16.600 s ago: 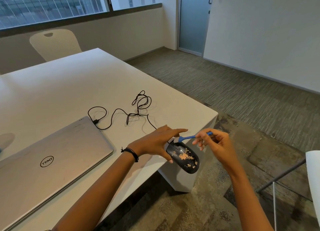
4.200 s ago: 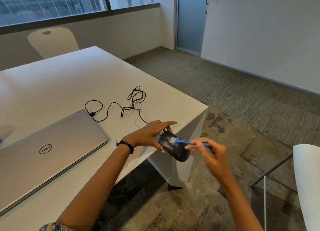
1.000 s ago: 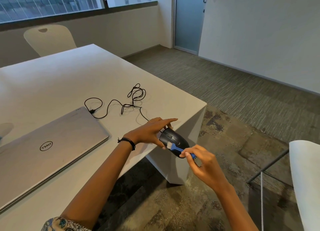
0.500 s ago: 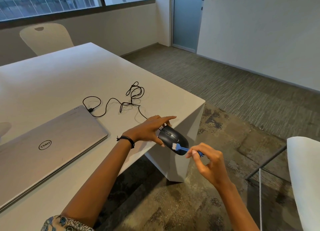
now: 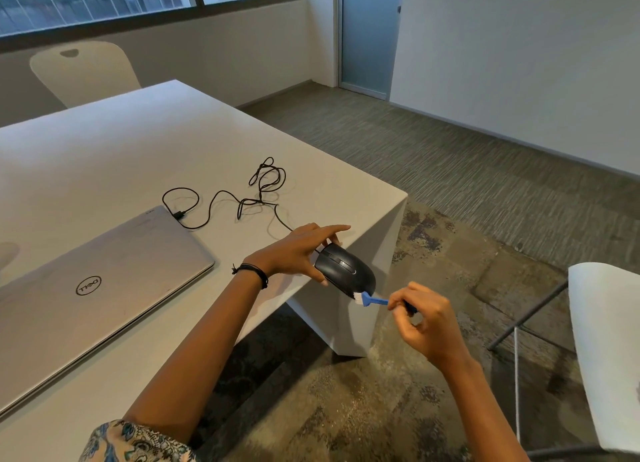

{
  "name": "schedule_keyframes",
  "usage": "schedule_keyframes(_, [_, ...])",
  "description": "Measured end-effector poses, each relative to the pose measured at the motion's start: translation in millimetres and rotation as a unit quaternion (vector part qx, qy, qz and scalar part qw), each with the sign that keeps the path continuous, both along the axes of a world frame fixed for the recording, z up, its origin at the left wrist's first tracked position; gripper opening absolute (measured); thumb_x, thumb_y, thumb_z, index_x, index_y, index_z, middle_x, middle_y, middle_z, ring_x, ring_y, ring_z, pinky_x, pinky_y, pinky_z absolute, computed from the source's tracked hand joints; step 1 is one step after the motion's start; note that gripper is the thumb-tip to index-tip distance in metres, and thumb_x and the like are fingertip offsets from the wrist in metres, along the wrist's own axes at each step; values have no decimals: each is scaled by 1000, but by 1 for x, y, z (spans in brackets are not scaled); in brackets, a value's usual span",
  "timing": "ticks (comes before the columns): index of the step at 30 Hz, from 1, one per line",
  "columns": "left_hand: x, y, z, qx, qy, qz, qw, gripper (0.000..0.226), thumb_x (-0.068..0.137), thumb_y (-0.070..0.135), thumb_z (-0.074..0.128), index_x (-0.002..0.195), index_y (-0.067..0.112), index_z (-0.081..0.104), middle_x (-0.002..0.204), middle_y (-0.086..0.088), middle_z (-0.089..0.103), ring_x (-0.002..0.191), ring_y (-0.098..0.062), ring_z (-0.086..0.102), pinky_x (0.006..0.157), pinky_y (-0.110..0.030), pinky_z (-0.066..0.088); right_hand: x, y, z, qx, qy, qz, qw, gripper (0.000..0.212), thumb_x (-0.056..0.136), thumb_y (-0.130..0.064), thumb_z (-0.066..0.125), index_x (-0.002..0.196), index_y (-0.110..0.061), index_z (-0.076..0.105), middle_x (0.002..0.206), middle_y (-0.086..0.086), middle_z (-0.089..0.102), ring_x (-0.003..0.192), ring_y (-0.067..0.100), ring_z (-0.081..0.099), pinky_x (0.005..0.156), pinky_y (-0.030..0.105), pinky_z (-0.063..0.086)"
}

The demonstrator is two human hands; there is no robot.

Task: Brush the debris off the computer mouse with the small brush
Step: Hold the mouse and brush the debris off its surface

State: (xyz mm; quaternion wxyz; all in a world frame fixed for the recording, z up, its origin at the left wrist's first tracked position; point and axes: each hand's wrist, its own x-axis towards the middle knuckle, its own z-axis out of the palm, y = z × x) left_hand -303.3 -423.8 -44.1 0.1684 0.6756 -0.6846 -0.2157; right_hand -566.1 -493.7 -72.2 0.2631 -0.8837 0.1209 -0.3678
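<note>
A black wired computer mouse is held tilted just past the near edge of the white table, its top facing me and free of visible specks. My left hand grips its far side, forefinger stretched out. My right hand pinches the handle of a small blue brush. The brush's white bristles touch the mouse's lower rear edge. The mouse's black cable runs back in loose loops over the table.
A closed silver laptop lies on the table to the left, with the cable plugged in at its far corner. A white chair stands behind the table. Another white chair is at the right. Patterned carpet lies below the hands.
Debris that speckled the mouse in the earliest frame is gone. Over the last second the brush slid down from the mouse's middle to its rear edge, and my right hand drew away to the right.
</note>
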Motion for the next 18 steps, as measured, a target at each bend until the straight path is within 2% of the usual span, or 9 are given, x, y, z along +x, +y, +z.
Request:
schedule_keyframes(4, [1,-1,-1,2,-5,4,1000,95,68,30,78,141,26,17,124,-4,48,106,-12,37,92,-28,28,4,1,2,24,12,15,1000,16,81,-12,47,78,-10,62,63,2,57,52,12,49,43,28,44])
schedule_keyframes(7, [1,-1,-1,1,-6,5,1000,95,68,30,78,141,25,18,124,-4,48,105,-12,36,90,-27,27,7,2,6,-7,52,32,998,12,81,-15,48,87,-17,58,66,1,57,54,8,48,47,18,44])
schedule_keyframes(9, [1,-2,-1,4,-2,4,1000,95,68,30,78,141,24,18,124,-4,48,105,-11,36,89,-26,27,5,1,7,-36,78,25,996,8,78,-14,51,83,-17,57,63,0,56,52,7,46,45,17,43])
schedule_keyframes(12, [1,-2,-1,3,-5,0,1000,95,68,29,79,141,23,18,125,-5,49,105,-10,35,90,-26,25,0,-4,5,-68,96,9,993,10,73,-5,62,73,-15,57,55,0,53,45,12,44,36,27,43])
schedule_keyframes(14, [0,-2,-1,3,-3,0,1000,95,68,29,78,141,22,18,125,-5,48,106,-10,35,91,-25,25,-1,-6,5,-51,80,6,995,7,77,-12,54,72,-15,56,55,0,52,44,12,43,35,29,43])
schedule_keyframes(18, [1,-2,-1,3,-10,0,1000,96,68,28,79,141,23,17,125,-5,48,105,-11,35,90,-25,27,2,-8,3,30,73,14,997,18,85,-23,44,82,-17,60,64,-1,55,48,13,48,42,27,43])
